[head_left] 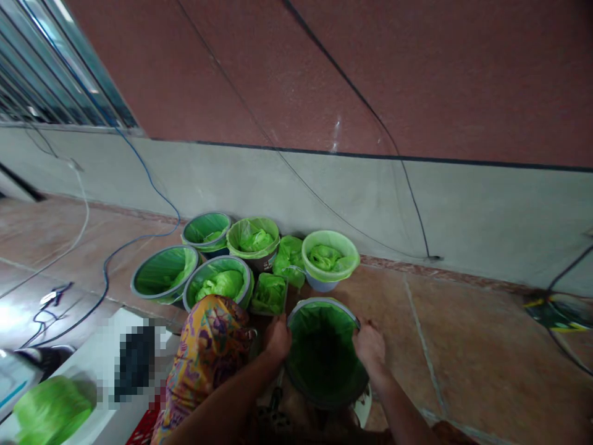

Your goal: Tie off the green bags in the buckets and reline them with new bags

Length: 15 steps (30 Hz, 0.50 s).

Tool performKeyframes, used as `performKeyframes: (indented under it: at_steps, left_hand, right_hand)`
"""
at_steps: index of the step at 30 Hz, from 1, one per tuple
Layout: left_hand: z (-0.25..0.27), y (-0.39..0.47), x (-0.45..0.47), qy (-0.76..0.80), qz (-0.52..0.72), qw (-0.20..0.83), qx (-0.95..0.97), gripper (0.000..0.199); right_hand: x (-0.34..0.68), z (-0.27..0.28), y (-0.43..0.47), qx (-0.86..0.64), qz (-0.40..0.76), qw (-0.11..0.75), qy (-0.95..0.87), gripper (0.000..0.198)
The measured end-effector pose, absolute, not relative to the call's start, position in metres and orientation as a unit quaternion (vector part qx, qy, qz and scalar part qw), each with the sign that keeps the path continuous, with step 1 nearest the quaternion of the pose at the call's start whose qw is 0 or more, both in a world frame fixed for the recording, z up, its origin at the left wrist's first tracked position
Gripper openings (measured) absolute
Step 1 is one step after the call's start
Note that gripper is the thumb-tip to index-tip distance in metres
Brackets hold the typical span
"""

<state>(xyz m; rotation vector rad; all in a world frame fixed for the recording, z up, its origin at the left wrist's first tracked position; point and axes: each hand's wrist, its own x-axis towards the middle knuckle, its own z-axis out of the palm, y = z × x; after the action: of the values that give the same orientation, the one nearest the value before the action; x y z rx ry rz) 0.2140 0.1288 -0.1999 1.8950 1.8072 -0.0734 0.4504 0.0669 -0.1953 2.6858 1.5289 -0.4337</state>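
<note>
green-lined bucket (319,301) is held by left fingers (280,334) and right fingers (365,337) gripping opposite sides.

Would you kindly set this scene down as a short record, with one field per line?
held item: round, grey-rimmed bin lined with green plastic film, mouth up
left hand: closed on the left side of its rim
right hand: closed on the right side of its rim
beyond it: pale blue round bin and brown round bin, both green-lined, near the wall
wall: dark red above, pale grey below
floor: brown tiles
cable: blue, running down to the floor
unclear: bottom of the held bin, too dark
</note>
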Motion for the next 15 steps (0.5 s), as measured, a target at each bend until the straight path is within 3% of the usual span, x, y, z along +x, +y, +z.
performKeyframes:
  at_steps: [8,15]
  left_hand:
    - [-0.195,0.128,0.242,0.656,-0.072,0.290,0.693,0.027]
    - [-0.192,0.124,0.267,0.659,-0.115,0.263,0.696,0.033]
  right_hand:
    - [0.481,-0.213,0.060,0.886,-0.187,0.058,0.421,0.036]
    - [0.495,-0.213,0.053,0.903,-0.236,0.060,0.355,0.034]
